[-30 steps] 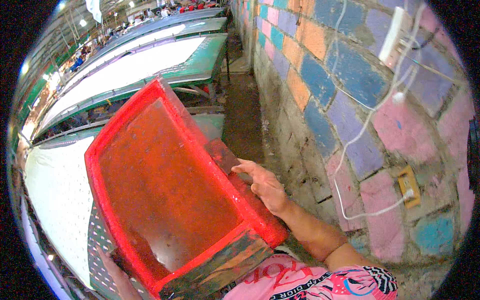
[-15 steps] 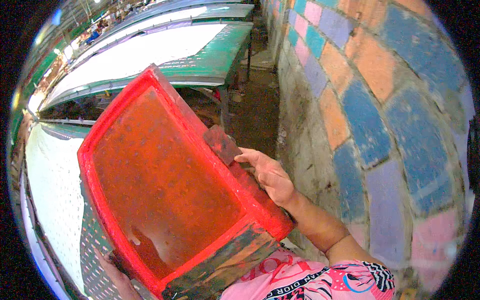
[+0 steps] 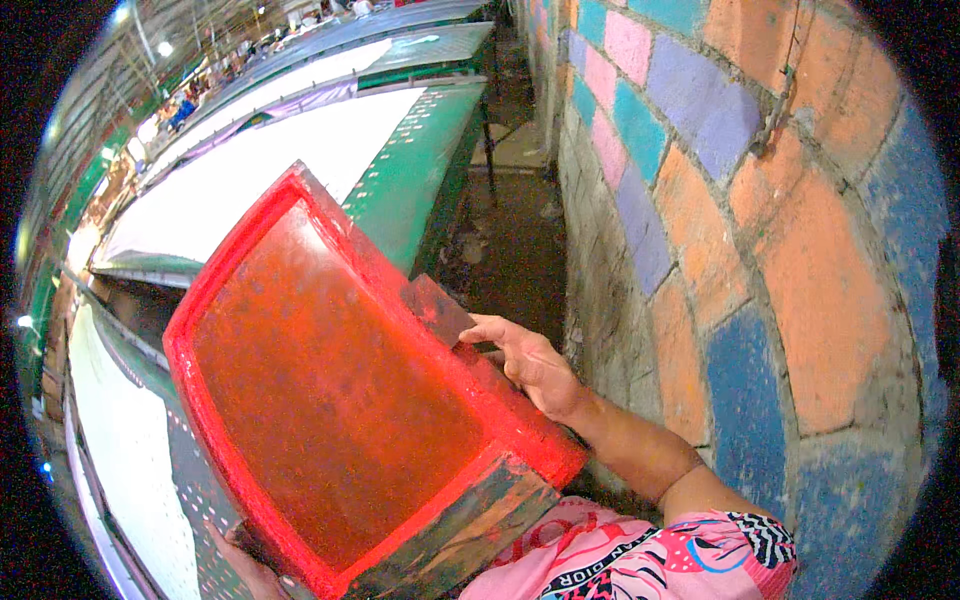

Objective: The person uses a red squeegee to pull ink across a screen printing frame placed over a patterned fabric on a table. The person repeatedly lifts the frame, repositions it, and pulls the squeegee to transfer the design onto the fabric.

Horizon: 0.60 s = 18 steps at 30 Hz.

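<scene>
A large screen printing frame [image 3: 340, 390] is held tilted in front of me. Its rim is bright red, its mesh is a translucent reddish brown, and dark stained tape or wood runs along the near edge. My right hand [image 3: 530, 365] grips the right side, its fingers at a small dark red block [image 3: 436, 310] that juts from the rim. At the lower left, my left hand [image 3: 243, 565] holds the opposite side near the bottom corner; most of its fingers are hidden behind the frame.
Long green tables [image 3: 430, 165] with white sheets [image 3: 270, 170] stretch away on the left. To the right rises a wall [image 3: 810, 300] painted in orange, blue, purple and pink blocks, with a chain [image 3: 770, 130] hanging on it. A narrow dark walkway [image 3: 515, 250] lies between.
The view has shifted along the walkway: tables and wall blocks sit differently, and the chain has come into view. Both hands keep their hold on the frame, which appears slightly lower.
</scene>
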Motion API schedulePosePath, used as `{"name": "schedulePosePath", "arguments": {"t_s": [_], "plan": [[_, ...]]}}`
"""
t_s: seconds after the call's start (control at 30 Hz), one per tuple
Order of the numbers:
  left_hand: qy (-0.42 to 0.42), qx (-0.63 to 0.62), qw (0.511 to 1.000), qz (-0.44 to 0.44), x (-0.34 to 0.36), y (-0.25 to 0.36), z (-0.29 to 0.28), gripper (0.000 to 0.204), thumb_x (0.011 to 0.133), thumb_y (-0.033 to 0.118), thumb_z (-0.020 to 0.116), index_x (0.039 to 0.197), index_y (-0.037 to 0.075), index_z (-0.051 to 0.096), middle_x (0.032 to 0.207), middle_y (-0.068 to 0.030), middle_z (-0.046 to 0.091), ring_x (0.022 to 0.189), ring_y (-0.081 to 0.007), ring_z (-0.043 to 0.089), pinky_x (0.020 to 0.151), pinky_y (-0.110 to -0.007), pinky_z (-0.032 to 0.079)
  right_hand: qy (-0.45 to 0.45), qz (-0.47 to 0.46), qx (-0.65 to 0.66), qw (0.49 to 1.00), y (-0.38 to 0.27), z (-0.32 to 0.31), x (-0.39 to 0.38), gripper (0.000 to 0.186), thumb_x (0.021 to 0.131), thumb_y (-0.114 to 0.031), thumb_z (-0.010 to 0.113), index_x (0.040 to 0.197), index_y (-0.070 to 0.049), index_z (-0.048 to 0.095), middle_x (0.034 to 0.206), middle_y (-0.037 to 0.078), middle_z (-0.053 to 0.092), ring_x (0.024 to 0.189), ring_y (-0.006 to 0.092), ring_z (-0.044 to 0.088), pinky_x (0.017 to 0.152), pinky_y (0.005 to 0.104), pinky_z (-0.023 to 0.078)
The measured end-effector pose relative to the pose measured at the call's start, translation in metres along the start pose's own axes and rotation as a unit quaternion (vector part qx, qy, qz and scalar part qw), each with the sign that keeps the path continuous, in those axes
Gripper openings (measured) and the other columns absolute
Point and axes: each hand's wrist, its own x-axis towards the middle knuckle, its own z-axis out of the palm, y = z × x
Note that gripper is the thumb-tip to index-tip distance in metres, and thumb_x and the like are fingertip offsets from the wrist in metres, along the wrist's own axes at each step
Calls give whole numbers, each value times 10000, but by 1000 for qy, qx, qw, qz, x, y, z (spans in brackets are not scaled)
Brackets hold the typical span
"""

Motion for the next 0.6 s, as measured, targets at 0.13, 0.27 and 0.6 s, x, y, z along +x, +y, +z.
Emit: {"name": "schedulePosePath", "arguments": {"t_s": [0.13,0.27,0.6], "plan": [[21,-8,1000,17,49,20,90,847,1017,847,480,790,65,713,806,-92,723,705,-268,678,734,-434,564,26,-19,16,999,-4,-60,42,763,991,-608,735,1491,-41,635,1634,137,519,1571,295,419,1315,452,259],[99,-11,993,60,97,26,239,766,1043,807,510,658,148,582,617,17,565,554,-156,517,584,-319,428,46,-43,-12,998,-1,-138,102,757,997,-594,722,1482,-20,632,1599,138,557,1569,298,422,1328,459,227],[-28,-72,997,28,266,38,547,736,1005,836,561,667,182,576,611,32,539,546,-161,508,586,-329,413,124,-58,-15,990,-28,-334,292,801,980,-570,753,1517,-1,580,1555,127,612,1543,264,450,1322,434,255]]}}
